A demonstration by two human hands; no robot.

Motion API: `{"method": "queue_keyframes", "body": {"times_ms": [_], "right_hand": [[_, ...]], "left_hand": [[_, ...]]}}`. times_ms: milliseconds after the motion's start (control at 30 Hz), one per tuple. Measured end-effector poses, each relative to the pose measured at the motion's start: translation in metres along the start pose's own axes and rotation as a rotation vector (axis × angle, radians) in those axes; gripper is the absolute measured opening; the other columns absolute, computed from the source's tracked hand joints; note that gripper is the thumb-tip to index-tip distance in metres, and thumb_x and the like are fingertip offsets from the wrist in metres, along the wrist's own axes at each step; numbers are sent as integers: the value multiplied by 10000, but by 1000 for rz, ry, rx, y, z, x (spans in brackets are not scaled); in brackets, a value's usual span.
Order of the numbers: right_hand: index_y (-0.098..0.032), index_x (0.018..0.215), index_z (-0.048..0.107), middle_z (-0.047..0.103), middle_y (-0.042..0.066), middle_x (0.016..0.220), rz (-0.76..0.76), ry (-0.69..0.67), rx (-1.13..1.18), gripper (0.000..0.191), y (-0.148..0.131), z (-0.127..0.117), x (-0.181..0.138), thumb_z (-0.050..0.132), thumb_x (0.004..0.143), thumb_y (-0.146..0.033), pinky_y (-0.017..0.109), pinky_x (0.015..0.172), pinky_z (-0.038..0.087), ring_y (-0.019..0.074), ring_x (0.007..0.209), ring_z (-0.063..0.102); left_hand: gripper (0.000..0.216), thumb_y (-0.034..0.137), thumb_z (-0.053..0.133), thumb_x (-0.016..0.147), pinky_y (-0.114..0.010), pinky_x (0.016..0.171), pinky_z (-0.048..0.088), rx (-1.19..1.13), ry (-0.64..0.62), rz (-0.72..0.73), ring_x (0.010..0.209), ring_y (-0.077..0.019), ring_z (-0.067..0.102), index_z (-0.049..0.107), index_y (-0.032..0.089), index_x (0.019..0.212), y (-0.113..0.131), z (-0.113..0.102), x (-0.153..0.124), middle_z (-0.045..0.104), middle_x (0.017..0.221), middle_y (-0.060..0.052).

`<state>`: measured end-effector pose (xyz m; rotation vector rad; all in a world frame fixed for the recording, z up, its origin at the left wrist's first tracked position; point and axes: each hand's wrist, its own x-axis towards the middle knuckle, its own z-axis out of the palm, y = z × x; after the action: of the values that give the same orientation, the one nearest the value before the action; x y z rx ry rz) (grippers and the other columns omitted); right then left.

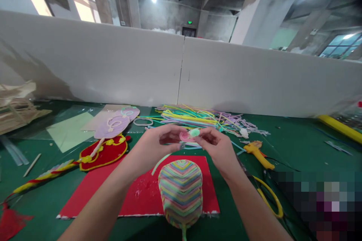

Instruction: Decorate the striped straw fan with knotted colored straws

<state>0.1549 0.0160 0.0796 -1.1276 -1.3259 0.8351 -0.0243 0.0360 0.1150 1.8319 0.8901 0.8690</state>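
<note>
Above the red board [138, 196], my two hands meet in the middle of the view. My left hand [158, 143] pinches a pink coil [185, 136] that looks wound from a fuzzy chenille stem. Touching or overlapping it is a pale green coil [194, 132], pinched between the thumb and finger of my right hand [216, 145]. Whether the coils are joined I cannot tell. A pale green strip [160, 162] hangs below my left hand. Beneath both hands lies a leaf-shaped fan [181, 192] with zigzag pastel stripes and a wrapped stem.
Behind my hands spreads a pile of coloured chenille stems [195, 116]. On the left are a lilac fan [115, 124], a red velvet fan [104, 154] and a light green sheet [70, 131]. A yellow glue gun [258, 154] and yellow-handled scissors [271, 196] lie right. A white partition [113, 64] stands behind.
</note>
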Motion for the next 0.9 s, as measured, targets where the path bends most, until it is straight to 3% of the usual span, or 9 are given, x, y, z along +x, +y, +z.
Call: {"method": "queue_keyframes", "body": {"times_ms": [233,433,600,767,900], "right_hand": [[-190,699,572,553,-21,659,12,-26,25,141,-3,-2,0,650,671,-303,236,587,419,114,632,517],[-186,744,572,555,-2,677,-87,137,-60,146,-5,3,-4,621,703,-317,241,567,424,120,623,511],[-193,759,578,580,12,714,-163,164,-96,119,-7,7,-7,613,715,-297,271,628,461,142,683,546],[-207,762,586,608,18,757,-265,182,-152,63,-5,7,-9,600,737,-262,284,653,466,153,719,567],[-221,761,592,615,22,779,-361,157,-188,15,-7,5,-11,581,757,-231,294,665,463,164,764,571]], "left_hand": [[155,258,536,753,-271,746,482,225,112,89,820,-145,589,629,195,860,4,0,-2,648,875,-29],[169,322,526,762,-256,685,475,215,220,67,747,-134,585,624,198,821,5,8,-3,654,853,-28],[206,365,528,752,-263,657,477,91,147,-47,709,-137,580,604,174,756,9,9,-3,641,759,-28],[220,349,524,758,-297,713,496,-242,-13,-256,747,-143,614,566,150,841,8,8,-1,654,825,-56],[219,322,526,763,-290,750,490,-288,-9,-251,782,-132,615,573,166,909,5,10,0,652,885,-53]]}}
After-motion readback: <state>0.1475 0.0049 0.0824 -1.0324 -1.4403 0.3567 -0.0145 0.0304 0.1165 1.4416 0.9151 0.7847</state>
